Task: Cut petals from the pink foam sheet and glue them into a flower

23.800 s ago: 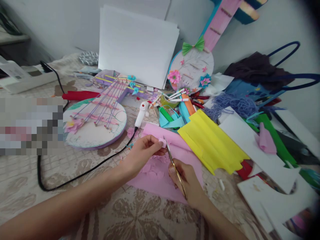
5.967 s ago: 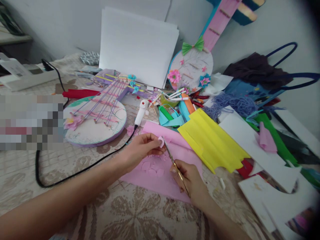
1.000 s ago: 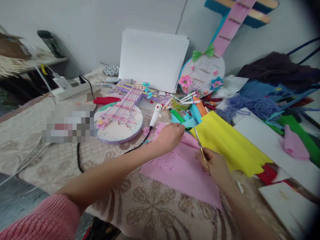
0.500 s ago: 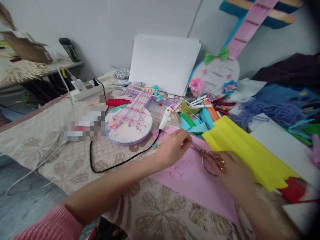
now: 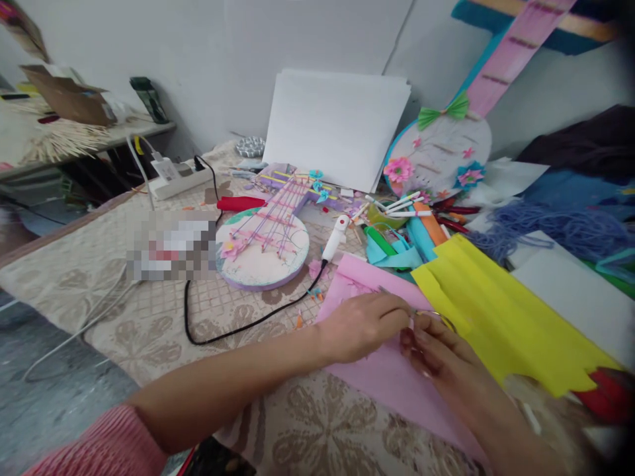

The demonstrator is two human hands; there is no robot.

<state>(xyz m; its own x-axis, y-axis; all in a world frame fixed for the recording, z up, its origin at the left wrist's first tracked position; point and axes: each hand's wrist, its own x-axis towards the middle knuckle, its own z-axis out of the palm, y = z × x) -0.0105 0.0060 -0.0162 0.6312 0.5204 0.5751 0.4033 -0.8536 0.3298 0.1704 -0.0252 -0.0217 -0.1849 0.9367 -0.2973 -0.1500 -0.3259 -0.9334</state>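
My right hand [image 5: 449, 357] is closed around gold-handled scissors [image 5: 445, 320]; much of them is hidden by my fingers, and one tip pokes out beyond my left hand. My left hand [image 5: 364, 327] comes in from the left with fingers bent together, meeting the right fingertips at the scissors. Whatever it pinches is hidden or too small to name. Below both hands lies a sheet of pink paper [image 5: 424, 403], with small pink scraps near its far end. Just beyond it rests a white glue gun [image 5: 336, 239] on a black cord.
A small decorated lute-like instrument [image 5: 262, 254] lies left of the glue gun. Yellow paper [image 5: 501, 317] and blue yarn [image 5: 536, 228] spread across the right side. A larger decorated instrument [image 5: 436, 152] and white boards [image 5: 335, 129] lean on the wall. A power strip [image 5: 181, 183] stands back left.
My left hand has moved down and right to meet my right hand. The scissors have turned and are now mostly covered by my fingers. The view has shifted slightly.
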